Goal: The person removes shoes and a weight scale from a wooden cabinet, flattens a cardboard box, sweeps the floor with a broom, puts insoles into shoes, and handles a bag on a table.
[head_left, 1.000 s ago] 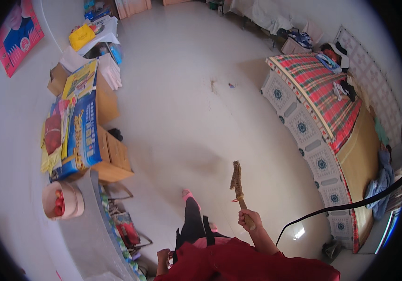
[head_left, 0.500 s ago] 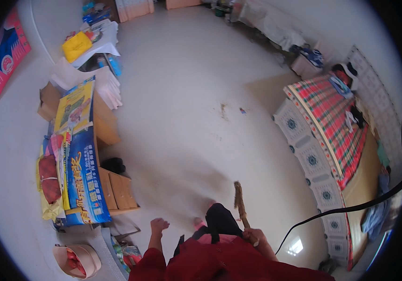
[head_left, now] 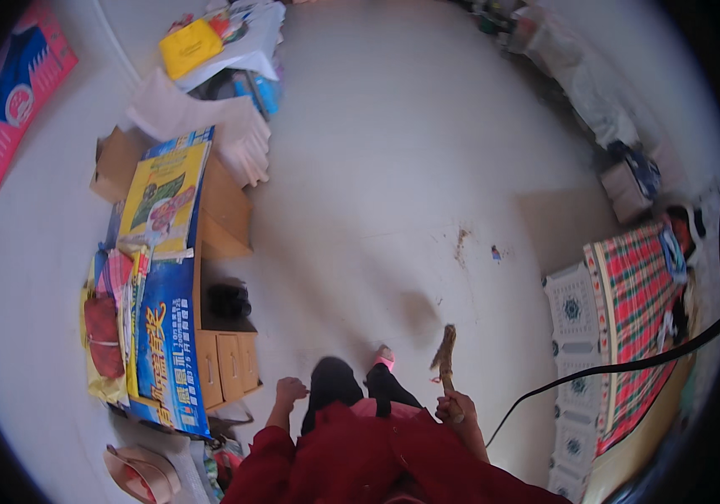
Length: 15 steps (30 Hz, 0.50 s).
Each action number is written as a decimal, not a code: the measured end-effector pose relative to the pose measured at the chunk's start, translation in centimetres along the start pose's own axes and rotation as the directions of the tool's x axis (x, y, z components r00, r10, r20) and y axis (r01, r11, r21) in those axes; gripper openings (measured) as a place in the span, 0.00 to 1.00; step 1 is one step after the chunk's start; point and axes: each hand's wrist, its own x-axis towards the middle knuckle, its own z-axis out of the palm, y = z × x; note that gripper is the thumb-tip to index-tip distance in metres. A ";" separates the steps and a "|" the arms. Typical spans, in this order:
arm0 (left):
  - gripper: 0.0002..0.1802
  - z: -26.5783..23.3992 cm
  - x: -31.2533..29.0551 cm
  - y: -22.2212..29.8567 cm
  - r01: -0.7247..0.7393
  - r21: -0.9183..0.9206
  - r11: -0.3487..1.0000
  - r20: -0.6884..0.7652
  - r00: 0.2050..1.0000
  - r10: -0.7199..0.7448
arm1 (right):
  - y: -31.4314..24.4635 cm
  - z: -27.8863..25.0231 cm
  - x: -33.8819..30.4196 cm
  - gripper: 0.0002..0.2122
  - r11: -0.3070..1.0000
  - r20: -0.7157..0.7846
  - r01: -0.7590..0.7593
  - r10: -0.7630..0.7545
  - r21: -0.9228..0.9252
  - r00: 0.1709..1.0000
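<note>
My right hand (head_left: 455, 406) is wrapped round the handle of a short straw-coloured hand broom (head_left: 445, 351), its brush end pointing forward above the floor. To the left, my left hand (head_left: 290, 391) hangs beside my leg with the fingers curled in, and nothing shows in it. Ahead and to the right, a small heap of brown sweepings (head_left: 461, 245) lies on the pale floor (head_left: 377, 168). A little dark and coloured scrap (head_left: 497, 252) lies beside it. Both are well apart from the broom.
On the left stands a wooden desk (head_left: 230, 365) under a blue and yellow printed cover. Beyond it is a cloth-covered table with a yellow bag (head_left: 189, 49). A bed with a plaid cover (head_left: 637, 311) lines the right side. A black cable (head_left: 595, 370) crosses before it.
I have stepped forward and my view has turned left. The sweepings and scrap are now nearer and further right. The broom is still in my right hand.
</note>
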 end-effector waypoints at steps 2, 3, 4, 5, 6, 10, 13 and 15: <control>0.10 2.9 0.6 3.1 0.197 -0.202 0.959 -0.105 0.970 -0.221 | -3.6 2.9 1.0 0.06 1.000 -0.007 0.028 -0.028 0.011 1.000; 0.11 3.6 1.2 5.0 0.297 -0.218 0.930 -0.218 0.914 -0.343 | -5.0 4.6 1.7 0.05 0.999 0.003 0.037 -0.037 0.022 0.999; 0.10 2.7 2.6 4.0 0.310 -0.025 0.950 -0.199 0.930 -0.309 | -6.2 6.3 2.1 0.05 0.998 -0.021 0.062 -0.061 0.025 0.998; 0.09 0.5 3.1 2.5 0.310 0.168 0.936 -0.198 0.940 -0.276 | -7.2 8.4 2.8 0.04 0.998 0.001 0.057 -0.057 -0.028 0.998; 0.08 -0.5 4.1 1.4 0.301 0.361 0.883 -0.166 0.952 -0.256 | -7.9 10.0 3.3 0.04 0.995 0.006 0.069 -0.069 -0.071 0.998; 0.10 -1.6 9.0 5.7 -0.005 0.873 0.487 0.113 0.975 -0.192 | -7.3 16.1 3.4 0.06 0.954 -0.053 0.116 -0.136 -0.275 0.989; 0.14 -3.7 17.1 11.8 -0.168 0.952 0.257 0.215 0.963 -0.165 | -6.9 19.3 6.8 0.08 0.904 -0.142 -0.003 -0.064 -0.427 0.988; 0.17 -4.3 23.8 18.1 -0.302 0.953 -0.008 0.296 0.940 -0.171 | -6.5 21.4 9.8 0.07 0.662 -0.279 -0.107 -0.159 -0.742 0.947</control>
